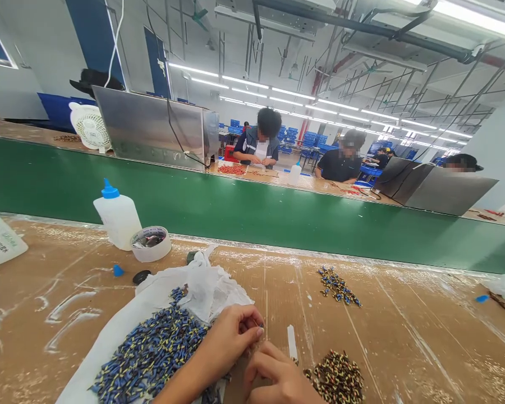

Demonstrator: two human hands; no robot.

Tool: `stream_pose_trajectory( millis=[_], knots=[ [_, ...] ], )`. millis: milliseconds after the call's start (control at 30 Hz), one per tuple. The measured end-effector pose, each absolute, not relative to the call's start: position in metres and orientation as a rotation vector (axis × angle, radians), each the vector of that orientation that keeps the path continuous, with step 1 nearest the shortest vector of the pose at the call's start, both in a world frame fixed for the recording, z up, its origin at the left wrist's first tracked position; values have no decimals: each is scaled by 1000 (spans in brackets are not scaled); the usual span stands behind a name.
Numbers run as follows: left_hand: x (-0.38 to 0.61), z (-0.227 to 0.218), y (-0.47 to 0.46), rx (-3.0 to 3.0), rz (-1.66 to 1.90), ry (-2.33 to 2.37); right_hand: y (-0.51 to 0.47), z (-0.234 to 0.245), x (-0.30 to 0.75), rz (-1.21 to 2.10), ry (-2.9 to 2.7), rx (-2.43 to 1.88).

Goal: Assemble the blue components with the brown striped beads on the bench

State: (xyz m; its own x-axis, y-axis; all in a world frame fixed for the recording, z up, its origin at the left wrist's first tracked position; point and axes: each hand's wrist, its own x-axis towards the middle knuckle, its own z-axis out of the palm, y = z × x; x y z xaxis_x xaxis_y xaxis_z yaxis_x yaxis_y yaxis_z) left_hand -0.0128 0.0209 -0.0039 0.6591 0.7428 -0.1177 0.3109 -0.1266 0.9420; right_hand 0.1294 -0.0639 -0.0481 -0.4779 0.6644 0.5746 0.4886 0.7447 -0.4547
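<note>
My left hand (231, 336) is closed in a pinch, thumb against forefinger, at the right edge of a heap of small blue-and-yellow pieces (151, 353). A tiny pale tip shows at its fingertips, too small to name. Just below and to the right, my right hand (280, 376) has its fingers curled together; what they hold, if anything, is hidden. Beside it lies a pile of small dark brown-and-yellow pieces (339, 377). The blue heap rests on a white sheet (95, 362), with crumpled white cloth (208, 289) at its top.
A squeeze bottle (118, 219) with a blue cap and a tape roll (151, 247) stand at the back left. A smaller blue-and-yellow pile (339, 287) and a white strip (292, 341) lie rightward. Beyond the green belt (252, 205), people (261, 140) work.
</note>
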Motion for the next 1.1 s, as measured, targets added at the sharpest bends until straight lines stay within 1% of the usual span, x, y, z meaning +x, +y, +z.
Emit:
stream_pose_trajectory(
  millis=[200,267,467,600,800,900,1000,1100],
  knots=[
    [-12,-1,20,1762,438,901,-64,-44,132,197,-2196,-919],
    [-12,1,20,1768,433,908,-64,-41,135,218,-2209,-920],
    [-11,-3,20,1695,427,848,-71,-32,137,634,-2165,-950],
    [-9,-8,22,1637,430,825,-75,-27,135,843,-1984,-973],
    [-6,-9,19,1615,437,810,-78,-1,151,1134,-1609,-1064],
    [-4,-11,18,1533,387,794,-71,-4,165,1086,-1351,-1197],
    [-2,-14,17,1501,374,791,-59,-21,173,945,-1127,-1275],
    [0,-15,16,1551,364,808,-50,-36,174,894,-997,-1327]
  ],
)
